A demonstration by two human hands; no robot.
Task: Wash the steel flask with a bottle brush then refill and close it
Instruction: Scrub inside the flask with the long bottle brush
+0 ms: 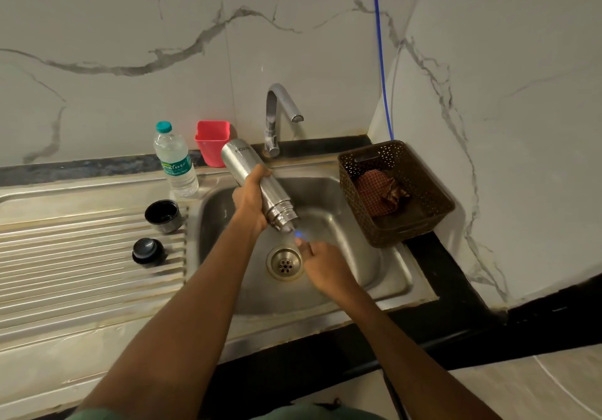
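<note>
Both hands busy: left hand [250,203] grips flask [242,163] tilted over sink [361,256], right hand [321,264] pinches brush [298,234]. Best: long twisting strokes, reach bottom.

Item count
1 sink [374,266], 1 flask [239,160], 1 brush [298,234], 1 cap [162,216], 1 stopper [147,251], 1 bottle [176,162], 1 tub [212,142], 1 tap [277,106], 1 basket [371,150], 1 cloth [378,194].

Flask [242,159] blocks the sink's [351,256] middle; tap [273,116] overhangs behind, basket [420,172] crowds its right rim; near drainboard [81,289] lies open.
</note>
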